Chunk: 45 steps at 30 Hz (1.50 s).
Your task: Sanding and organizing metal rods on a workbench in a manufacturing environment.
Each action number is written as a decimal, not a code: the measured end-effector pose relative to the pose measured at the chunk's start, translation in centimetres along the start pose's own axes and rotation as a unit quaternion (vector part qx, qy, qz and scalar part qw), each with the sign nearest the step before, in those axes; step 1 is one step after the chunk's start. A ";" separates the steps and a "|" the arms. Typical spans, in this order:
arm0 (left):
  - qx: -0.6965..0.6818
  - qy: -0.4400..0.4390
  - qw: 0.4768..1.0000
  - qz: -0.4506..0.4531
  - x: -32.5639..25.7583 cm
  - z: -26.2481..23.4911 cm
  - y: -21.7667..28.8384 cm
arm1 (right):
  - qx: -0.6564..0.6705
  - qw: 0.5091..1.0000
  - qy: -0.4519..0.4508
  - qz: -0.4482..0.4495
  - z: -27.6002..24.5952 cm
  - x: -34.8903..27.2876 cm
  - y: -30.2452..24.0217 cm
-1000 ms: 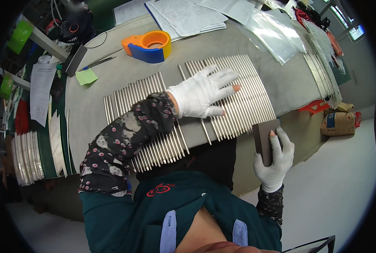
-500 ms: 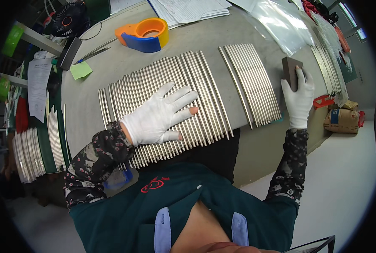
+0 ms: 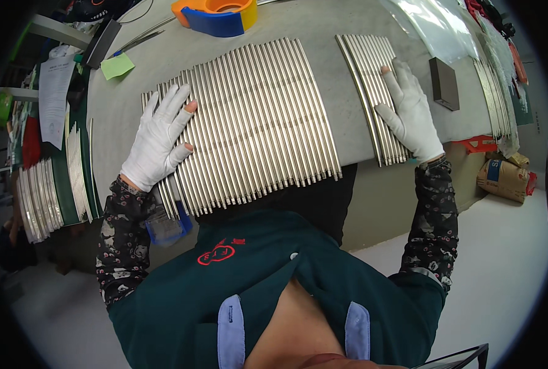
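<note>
Fingers spread flat: left hand (image 3: 157, 138), right hand (image 3: 411, 115) (gloved) on metal rods (image 3: 258, 120).

This is a workshop or small factory floor. A grey counter (image 3: 132, 80) carries rows of identical metal strips (image 3: 255, 117), with more stacked on a side shelf (image 3: 40, 190). A tape dispenser (image 3: 215, 13), papers (image 3: 55, 92), a sticky note (image 3: 117, 64), cardboard boxes (image 3: 504, 175) on the bare floor (image 3: 508, 264) and gloved hands (image 3: 157, 138) point to manual production work.
</note>
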<state>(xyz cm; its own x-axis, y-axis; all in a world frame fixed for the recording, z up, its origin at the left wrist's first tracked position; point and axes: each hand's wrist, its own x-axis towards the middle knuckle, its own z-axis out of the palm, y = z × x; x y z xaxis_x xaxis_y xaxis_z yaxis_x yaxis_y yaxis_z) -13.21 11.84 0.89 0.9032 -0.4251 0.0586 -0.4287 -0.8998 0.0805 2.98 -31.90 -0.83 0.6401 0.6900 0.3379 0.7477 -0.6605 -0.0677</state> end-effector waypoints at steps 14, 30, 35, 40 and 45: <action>-0.001 -0.013 0.998 0.059 3.5 -1.1 1.8 | 0.339 0.939 0.034 0.040 -2.4 3.3 -4.2; -0.039 -0.043 0.979 0.193 14.1 1.0 6.7 | 0.135 0.991 0.010 -0.022 0.0 -0.5 0.9; -0.013 -0.035 0.980 0.196 15.8 1.4 7.9 | 0.279 0.957 -0.019 0.076 0.1 -1.0 1.6; -0.002 -0.019 0.981 0.194 16.4 1.5 8.6 | 0.294 0.953 -0.016 0.073 0.1 -1.0 1.6; -0.050 0.031 0.978 0.199 14.7 0.5 7.8 | 0.292 0.953 -0.019 0.076 -0.1 -1.1 1.7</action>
<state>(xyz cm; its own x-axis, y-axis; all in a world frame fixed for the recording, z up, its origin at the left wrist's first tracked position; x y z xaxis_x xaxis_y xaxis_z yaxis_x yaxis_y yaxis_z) -3.24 -1.45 1.89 0.6624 -0.7307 0.1650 -0.7491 -0.6486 0.1349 3.52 -33.75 -1.23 0.7462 0.6175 0.2487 0.6098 -0.4843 -0.6274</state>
